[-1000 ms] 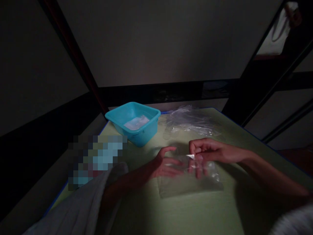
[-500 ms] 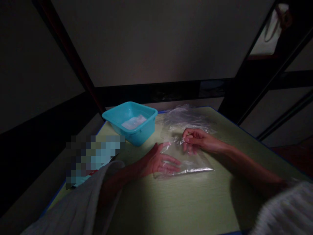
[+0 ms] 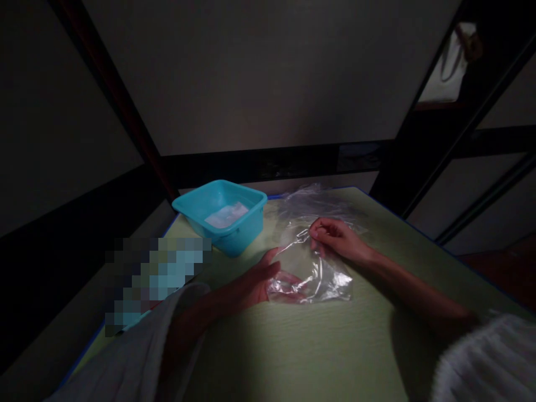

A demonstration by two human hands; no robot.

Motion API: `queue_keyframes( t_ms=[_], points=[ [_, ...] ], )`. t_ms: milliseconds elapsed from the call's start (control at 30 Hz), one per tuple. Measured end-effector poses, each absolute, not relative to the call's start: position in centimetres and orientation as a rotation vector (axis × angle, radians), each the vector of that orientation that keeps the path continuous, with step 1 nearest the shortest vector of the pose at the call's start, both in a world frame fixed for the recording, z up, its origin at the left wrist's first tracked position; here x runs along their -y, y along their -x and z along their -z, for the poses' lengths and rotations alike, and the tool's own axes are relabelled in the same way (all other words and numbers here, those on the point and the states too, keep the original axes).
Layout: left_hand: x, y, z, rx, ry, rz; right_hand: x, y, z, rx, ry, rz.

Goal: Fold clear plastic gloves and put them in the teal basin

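Observation:
A clear plastic bag (image 3: 316, 273) spreads between my hands over the table, its lower part crumpled and shiny. My right hand (image 3: 335, 237) is closed, pinching the bag's upper edge between thumb and fingers. My left hand (image 3: 263, 279) is at the bag's left side, thumb and fingers apart. Its stretched fingers show through the plastic; whether they are inside the bag or behind it I cannot tell. Just beyond my right hand lies a heap of more clear plastic bags (image 3: 310, 201).
A turquoise plastic basin (image 3: 238, 237) with a white item (image 3: 226, 216) inside stands at the back left. On the left, a blurred-out light-blue object (image 3: 167, 279) lies by the edge of the pale green table (image 3: 293, 357). Panelled walls rise behind.
The bag's lower part has gone from lying fairly flat to bunched and raised. My left hand's fingers are now further under the plastic. The right hand keeps its pinch. The view shifted slightly.

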State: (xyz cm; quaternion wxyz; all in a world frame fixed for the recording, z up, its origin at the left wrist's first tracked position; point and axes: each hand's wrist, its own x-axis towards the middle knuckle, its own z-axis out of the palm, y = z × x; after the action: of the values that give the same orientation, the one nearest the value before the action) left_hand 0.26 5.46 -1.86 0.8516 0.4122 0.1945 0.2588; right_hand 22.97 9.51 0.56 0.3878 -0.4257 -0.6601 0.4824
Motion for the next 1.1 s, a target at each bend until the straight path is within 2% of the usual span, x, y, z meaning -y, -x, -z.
queue_keyframes(
  t_ms=[433, 667, 933, 1100],
  points=[
    [-5.6, -0.1, 0.9, -0.553, -0.905, -0.664, -9.8, -22.7, 0.1, 1.543, 1.064, -1.136],
    [-4.9, -0.5, 0.6, -0.842, -1.152, -0.791, -9.5, -22.6, 0.0, 1.371, 1.062, -1.329],
    [-4.4, -1.1, 0.5, -0.734, -1.127, -0.948, -6.4, -24.8, -1.5, 1.154, 0.993, -1.632],
    [-4.1, -1.1, 0.5, -0.702, -1.148, -0.981, -4.2, -26.3, -0.6, 1.281, 1.055, -1.601]
  ],
)
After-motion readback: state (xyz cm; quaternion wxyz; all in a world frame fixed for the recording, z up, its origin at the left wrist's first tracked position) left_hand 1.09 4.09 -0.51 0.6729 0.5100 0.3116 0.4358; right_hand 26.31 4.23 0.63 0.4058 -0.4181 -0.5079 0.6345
